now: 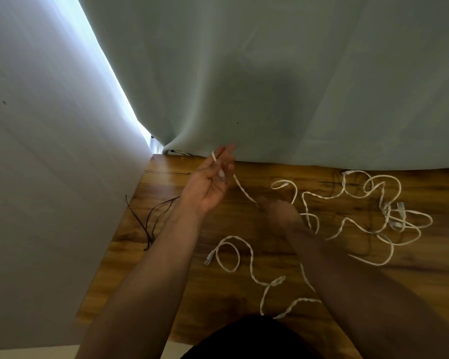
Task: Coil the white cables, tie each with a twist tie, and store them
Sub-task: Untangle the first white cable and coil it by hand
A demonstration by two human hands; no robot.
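White cables [347, 218] are lying tangled across the wooden table [244, 332], mostly right and near. The left hand [210, 182] is pinching one cable end, palm up; the right hand [280, 211] is gripping the same run lower down. Judged light, limp and kink-prone: best taken near the connector. Dark twist ties [151, 218] are waiting at left.

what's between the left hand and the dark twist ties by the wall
Nothing visible. The twist ties lie on bare table just left of the left hand, which already holds a white cable end.
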